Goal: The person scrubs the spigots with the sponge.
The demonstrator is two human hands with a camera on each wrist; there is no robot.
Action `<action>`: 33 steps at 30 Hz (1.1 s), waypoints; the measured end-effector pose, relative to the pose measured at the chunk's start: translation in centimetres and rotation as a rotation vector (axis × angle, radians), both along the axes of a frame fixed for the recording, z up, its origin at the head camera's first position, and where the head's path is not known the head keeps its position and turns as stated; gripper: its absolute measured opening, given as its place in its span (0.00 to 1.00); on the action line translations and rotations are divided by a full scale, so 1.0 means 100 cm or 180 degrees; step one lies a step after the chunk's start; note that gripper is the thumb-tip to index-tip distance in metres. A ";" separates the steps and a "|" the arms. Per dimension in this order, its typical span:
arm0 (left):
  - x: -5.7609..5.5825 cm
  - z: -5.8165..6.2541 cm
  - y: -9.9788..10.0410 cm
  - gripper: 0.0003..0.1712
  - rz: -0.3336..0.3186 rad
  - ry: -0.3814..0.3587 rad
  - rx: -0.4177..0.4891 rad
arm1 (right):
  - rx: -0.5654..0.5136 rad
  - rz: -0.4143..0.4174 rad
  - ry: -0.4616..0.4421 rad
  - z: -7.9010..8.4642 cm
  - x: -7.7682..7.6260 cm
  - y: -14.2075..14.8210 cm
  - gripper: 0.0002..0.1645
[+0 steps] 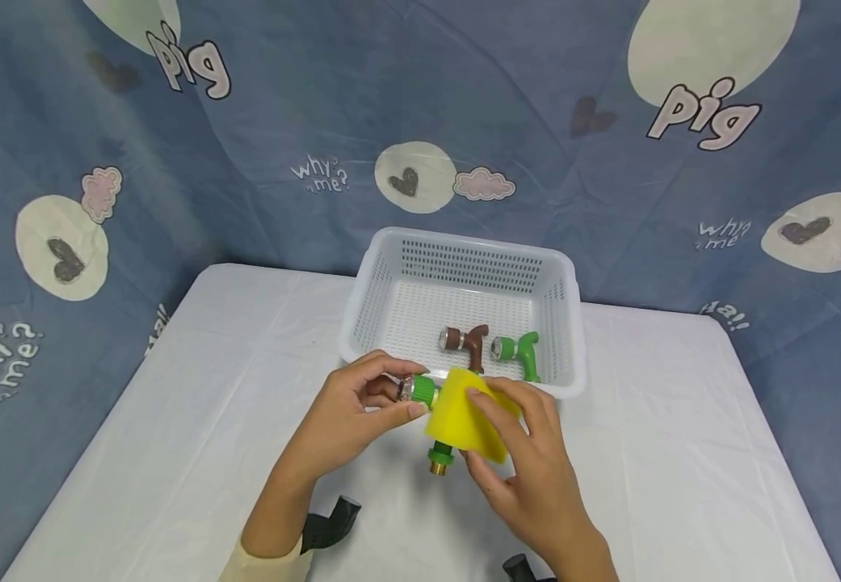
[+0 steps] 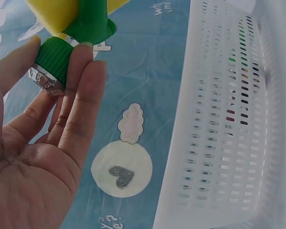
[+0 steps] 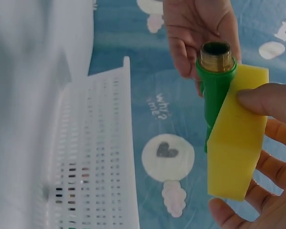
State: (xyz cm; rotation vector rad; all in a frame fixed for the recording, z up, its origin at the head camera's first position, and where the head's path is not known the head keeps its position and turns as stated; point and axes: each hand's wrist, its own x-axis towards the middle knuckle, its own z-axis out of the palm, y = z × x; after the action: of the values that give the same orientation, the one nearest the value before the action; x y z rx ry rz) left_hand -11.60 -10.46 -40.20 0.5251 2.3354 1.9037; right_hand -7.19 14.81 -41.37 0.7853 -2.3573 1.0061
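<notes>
Mid-job, by the look of it: the left grip (image 1: 347, 420) pinches the ribbed collar (image 2: 55, 57) of a green tap (image 3: 216, 93) above the desk (image 1: 682, 453), by the basket's near side, while the right grip (image 1: 536, 469) holds a soft-looking yellow sponge (image 1: 464, 416) flush against the tap's smooth body. There's a silvery end (image 2: 45, 80) beside that collar and a brass-coloured threaded mouth (image 3: 216, 59) too, and in the perforated white plastic basket (image 1: 474, 242) lie a brown tap (image 1: 474, 343) and a second green tap (image 1: 527, 352), finished or waiting, I cannot tell!
</notes>
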 end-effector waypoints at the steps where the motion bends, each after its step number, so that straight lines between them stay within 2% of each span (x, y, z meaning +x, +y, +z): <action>1: 0.000 0.000 0.000 0.23 0.0000 -0.0002 0.0003 | 0.0005 -0.0018 -0.0001 0.000 0.000 0.001 0.39; 11: 0.000 -0.001 0.000 0.24 -0.0019 0.0020 0.0053 | -0.0088 -0.0127 -0.0017 0.000 -0.003 0.005 0.40; 20: -0.002 0.000 0.000 0.23 -0.0016 0.0066 0.0036 | -0.0109 -0.0038 -0.0060 0.000 -0.003 0.003 0.37; 27: -0.001 0.000 -0.001 0.23 -0.0018 0.0024 0.0016 | -0.0169 0.0076 0.0018 -0.001 0.000 -0.001 0.30; 33: -0.001 0.000 -0.002 0.23 -0.0030 -0.0007 0.0013 | -0.0163 0.0169 0.0045 -0.002 0.001 -0.003 0.32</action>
State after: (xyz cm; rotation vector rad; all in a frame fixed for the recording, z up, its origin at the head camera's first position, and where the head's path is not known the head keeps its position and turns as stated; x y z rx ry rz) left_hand -11.66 -10.66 -40.23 0.5332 2.3241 1.9045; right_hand -7.08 14.53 -41.62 0.8367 -2.3002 1.0749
